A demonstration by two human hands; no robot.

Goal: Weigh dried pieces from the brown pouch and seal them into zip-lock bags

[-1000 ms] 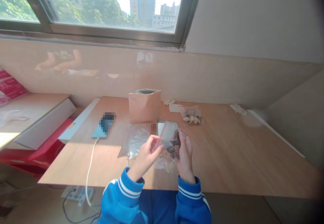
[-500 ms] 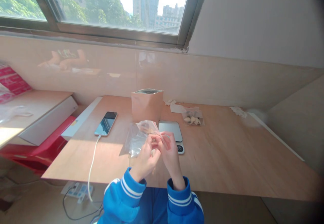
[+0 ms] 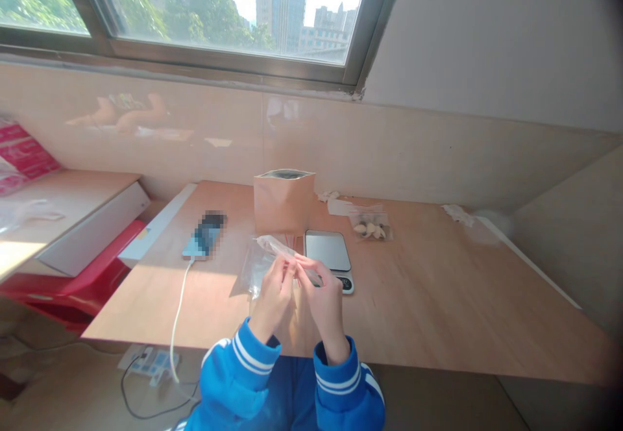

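Both my hands are raised over the near edge of the wooden table (image 3: 438, 301). My left hand (image 3: 274, 295) and my right hand (image 3: 322, 298) pinch a small clear plastic bag (image 3: 272, 246) that lies almost flat between the fingertips, tilted up to the left. Its contents are hard to make out. A small digital scale (image 3: 328, 252) lies just behind my right hand. More clear bags (image 3: 256, 272) lie on the table under my left hand. A tan paper pouch (image 3: 283, 200) stands open behind them.
A phone (image 3: 204, 235) on a white cable (image 3: 176, 314) lies at the left. A clear bag with pale pieces (image 3: 370, 226) sits at the back, near paper scraps (image 3: 455, 211). A lower side table (image 3: 58, 217) and red items stand further left. A power strip (image 3: 148, 363) lies on the floor.
The bag was held upright between my hands, showing dark pieces. My hands came together and turned it so it now lies flat at the fingertips, uncovering the scale behind.
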